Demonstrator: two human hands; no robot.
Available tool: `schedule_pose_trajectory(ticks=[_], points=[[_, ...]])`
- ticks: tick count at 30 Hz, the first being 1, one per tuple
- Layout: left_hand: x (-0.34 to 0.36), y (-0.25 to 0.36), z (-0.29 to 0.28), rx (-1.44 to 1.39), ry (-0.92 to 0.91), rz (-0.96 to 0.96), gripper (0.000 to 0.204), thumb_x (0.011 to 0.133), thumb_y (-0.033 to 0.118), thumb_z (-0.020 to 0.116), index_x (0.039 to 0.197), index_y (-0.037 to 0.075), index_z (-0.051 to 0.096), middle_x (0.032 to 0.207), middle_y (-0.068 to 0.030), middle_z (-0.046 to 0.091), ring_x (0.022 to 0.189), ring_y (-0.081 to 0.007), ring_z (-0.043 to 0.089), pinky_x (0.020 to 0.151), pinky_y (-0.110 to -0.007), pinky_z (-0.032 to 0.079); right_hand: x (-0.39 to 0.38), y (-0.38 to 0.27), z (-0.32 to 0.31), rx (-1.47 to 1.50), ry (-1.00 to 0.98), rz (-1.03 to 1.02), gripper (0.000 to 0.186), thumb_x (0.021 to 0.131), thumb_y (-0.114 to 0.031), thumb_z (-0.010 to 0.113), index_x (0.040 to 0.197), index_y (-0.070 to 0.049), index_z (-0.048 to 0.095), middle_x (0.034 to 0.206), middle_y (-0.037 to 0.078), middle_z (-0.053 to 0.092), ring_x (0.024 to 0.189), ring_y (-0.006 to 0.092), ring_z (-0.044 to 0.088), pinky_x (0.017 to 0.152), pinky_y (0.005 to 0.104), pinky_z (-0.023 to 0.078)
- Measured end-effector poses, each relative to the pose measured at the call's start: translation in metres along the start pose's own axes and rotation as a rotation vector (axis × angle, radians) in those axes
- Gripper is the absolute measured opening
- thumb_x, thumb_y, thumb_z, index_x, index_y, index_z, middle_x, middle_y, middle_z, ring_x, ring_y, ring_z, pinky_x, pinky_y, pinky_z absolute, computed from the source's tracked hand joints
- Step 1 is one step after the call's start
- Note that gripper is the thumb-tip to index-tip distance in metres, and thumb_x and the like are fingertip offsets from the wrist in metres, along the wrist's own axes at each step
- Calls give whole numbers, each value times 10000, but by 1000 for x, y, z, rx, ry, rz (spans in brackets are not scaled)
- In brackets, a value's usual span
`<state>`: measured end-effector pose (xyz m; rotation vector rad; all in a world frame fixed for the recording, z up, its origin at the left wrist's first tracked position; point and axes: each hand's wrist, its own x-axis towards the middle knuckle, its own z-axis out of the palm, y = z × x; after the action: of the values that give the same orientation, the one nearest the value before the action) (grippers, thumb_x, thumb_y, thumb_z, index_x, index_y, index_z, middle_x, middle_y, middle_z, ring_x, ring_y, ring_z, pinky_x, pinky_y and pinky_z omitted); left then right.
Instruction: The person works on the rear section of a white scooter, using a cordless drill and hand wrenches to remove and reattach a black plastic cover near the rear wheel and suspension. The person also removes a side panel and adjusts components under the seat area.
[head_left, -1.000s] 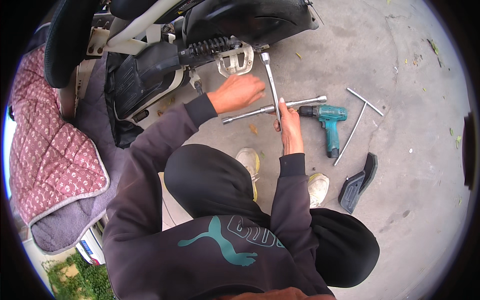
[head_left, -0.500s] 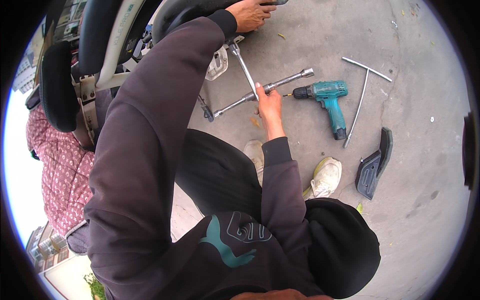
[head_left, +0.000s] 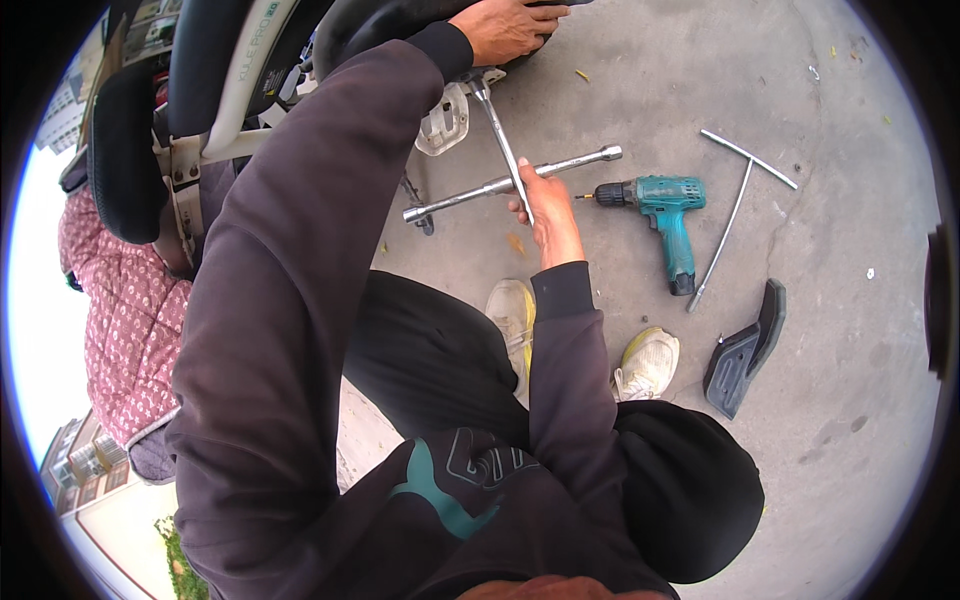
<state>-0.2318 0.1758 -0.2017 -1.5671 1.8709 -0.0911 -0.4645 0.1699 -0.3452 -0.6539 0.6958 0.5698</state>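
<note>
A silver four-way lug wrench (head_left: 575,164) is in my right hand (head_left: 548,215), whose fingers wrap its near arm just below the crossing. Its far arm reaches up to a metal bracket on the underside of a parked two-wheeler, where the socket end meets the frame. My left hand (head_left: 505,32) lies on the black rounded part (head_left: 390,32) of that vehicle, fingers stretched out; what is beneath them is partly hidden. Beside the wrench's far end is a pale metal pedal (head_left: 443,124).
On the concrete to the right lie a teal cordless drill (head_left: 672,228), a T-handle wrench (head_left: 735,205) and a black plastic cover (head_left: 745,352). A dark stand-like part (head_left: 418,212) is under the wrench's left end. A pink quilted cover (head_left: 130,310) hangs at left.
The wrench has turned a little in my right hand; its crossbar's left end sits farther left and higher. My left hand stays on the black part. The view has shifted slightly.
</note>
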Motion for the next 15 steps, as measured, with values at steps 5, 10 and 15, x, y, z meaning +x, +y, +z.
schedule_pose_trajectory(ticks=[5, 10, 15], points=[[-25, 53, -18, -86, 8, -219, 231, 905, 307, 645, 1016, 105, 656, 1287, -46, 572, 1336, -192, 456, 1112, -363, 364, -2, 1, -8, 211, -102, 125, 240, 975, -276, 636, 953, -37, 627, 813, 71, 670, 598, 154, 644, 434, 268, 485], [-116, 167, -76, -887, -678, -711, 458, 902, 452, 658, 1067, 25, 646, 976, -161, 680, 876, -366, 657, 743, -464, 531, 1, 1, -11, 191, -85, 105, 219, 957, -257, 664, 1010, -45, 653, 896, 48, 692, 803, 167, 671, 663, 310, 495], [-161, 211, -36, -1207, -626, -928, 438, 904, 450, 636, 809, 27, 698, 655, -178, 639, 657, -412, 639, 634, -490, 497, 1, 7, -19, 277, -231, 98, 395, 959, -371, 645, 1186, -54, 582, 1153, 119, 652, 1167, 242, 560, 961, 430, 402]])
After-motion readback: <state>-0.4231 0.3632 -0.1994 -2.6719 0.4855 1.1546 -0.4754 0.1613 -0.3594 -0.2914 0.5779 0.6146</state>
